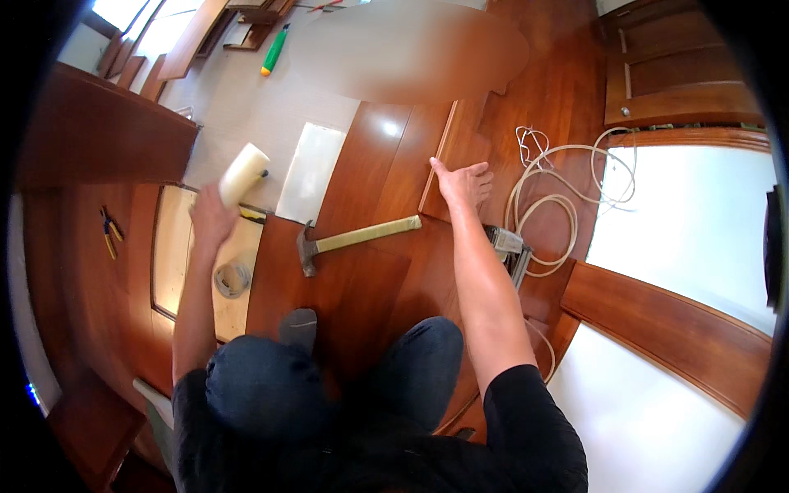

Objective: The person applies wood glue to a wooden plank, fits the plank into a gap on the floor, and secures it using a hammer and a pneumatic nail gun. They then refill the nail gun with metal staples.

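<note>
My left hand (215, 218) is wrapped round a pale cream cylinder (246, 174) with a small dark nub on its side. I cannot tell exactly what kind of thing it is. My right hand (467, 184) is open, fingers apart and thumb out, beside the raised edge of a reddish-brown floorboard (444, 160); contact is unclear. Between my hands a claw hammer (362, 237), its handle pale yellow-green, lies on the wooden floor. A white rectangular sheet (311, 171) lies beyond the hammer's head.
A nail gun (511, 249) and coiled pale hose (567, 205) lie right of my forearm. Clear roll (233, 280) rests on a light wood panel (234, 316). Pliers (110, 234) lie far left. A green-and-yellow handled tool (275, 52) is ahead; a blurred patch hides the far middle.
</note>
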{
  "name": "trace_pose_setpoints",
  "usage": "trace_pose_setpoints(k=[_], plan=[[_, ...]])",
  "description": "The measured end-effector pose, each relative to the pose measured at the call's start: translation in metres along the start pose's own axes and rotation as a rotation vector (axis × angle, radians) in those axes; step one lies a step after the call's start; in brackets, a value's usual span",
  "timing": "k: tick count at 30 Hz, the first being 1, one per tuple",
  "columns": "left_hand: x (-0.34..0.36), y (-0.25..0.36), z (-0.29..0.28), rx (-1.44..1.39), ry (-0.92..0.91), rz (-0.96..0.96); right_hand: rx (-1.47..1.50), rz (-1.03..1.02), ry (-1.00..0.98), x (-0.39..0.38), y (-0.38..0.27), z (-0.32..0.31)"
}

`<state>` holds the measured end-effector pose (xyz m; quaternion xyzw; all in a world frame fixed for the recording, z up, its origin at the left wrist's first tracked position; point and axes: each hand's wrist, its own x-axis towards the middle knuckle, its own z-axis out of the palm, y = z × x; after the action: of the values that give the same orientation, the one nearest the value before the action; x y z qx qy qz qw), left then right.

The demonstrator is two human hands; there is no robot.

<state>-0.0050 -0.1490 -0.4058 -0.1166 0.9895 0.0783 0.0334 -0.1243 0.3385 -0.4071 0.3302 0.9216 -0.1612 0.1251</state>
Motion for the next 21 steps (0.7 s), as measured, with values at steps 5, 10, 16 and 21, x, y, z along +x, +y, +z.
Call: trace_pose_setpoints(k=[5, 10, 16, 21], plan=[[-0.077, 0.074, -0.009, -0.084, -0.151, 0.199, -0.020, 0.042, 0.052, 0.009, -0.010, 0.022], [-0.105, 0.092, -0.014, -0.136, -0.178, 0.353, 0.162, -0.010, 0.096, 0.016, 0.011, -0.011], [-0.141, 0.071, -0.017, -0.222, -0.194, 0.527, 0.873, -0.285, -0.245, -0.097, 0.089, -0.101], [-0.125, 0.089, -0.044, -0.697, -0.460, 0.281, 0.762, -0.355, -0.358, -0.232, 0.225, -0.144]])
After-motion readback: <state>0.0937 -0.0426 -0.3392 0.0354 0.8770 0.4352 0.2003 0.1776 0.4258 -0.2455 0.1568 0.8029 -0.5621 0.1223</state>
